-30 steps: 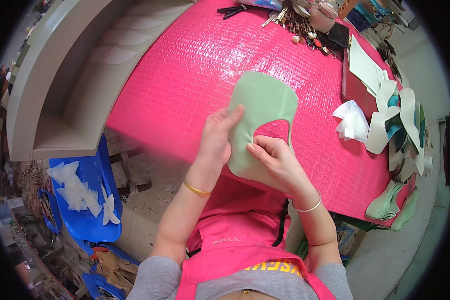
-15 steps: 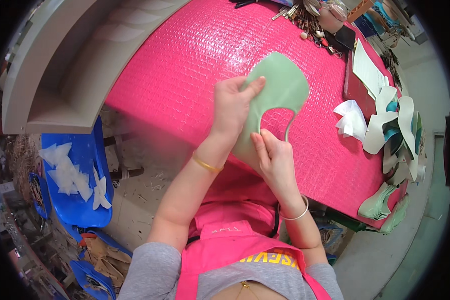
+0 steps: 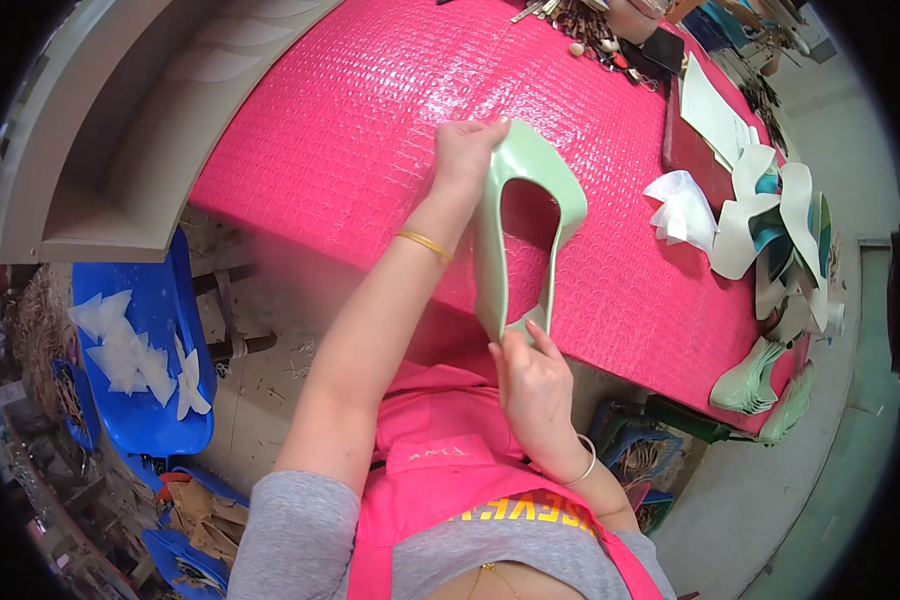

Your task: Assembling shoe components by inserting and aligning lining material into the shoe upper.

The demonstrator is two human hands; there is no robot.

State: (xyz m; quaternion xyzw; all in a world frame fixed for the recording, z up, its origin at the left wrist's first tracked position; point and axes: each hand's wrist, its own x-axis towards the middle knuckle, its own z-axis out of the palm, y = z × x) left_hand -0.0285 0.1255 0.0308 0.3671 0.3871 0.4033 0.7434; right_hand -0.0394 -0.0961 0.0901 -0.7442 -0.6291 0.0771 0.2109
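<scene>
Between my hands is a light green shoe upper [image 3: 532,158], joined into a loop with a large oval opening. It is held up over the edge of the pink-covered table [image 3: 370,130], and the pink cover shows through the opening. My left hand [image 3: 467,155] is closed on the far, rounded toe end, its thumb on top. At the near, narrow heel end, the fingers of my right hand [image 3: 532,385] pinch the rim. Part of the upper's left side is turned away from view.
A grey shelf-like tray [image 3: 120,245] borders the table at left. Below it, a blue chair [image 3: 160,430] holds white cut pieces. At right lie a white crumpled piece [image 3: 682,208], pale curved pieces [image 3: 738,240] and stacked green uppers [image 3: 745,378]. Brushes and tools [image 3: 580,22] crowd the far edge.
The upper has turned from its smooth outer side to show its opening. My right hand has moved nearer to me, down to the heel end; my left hand has shifted to the toe's edge.
</scene>
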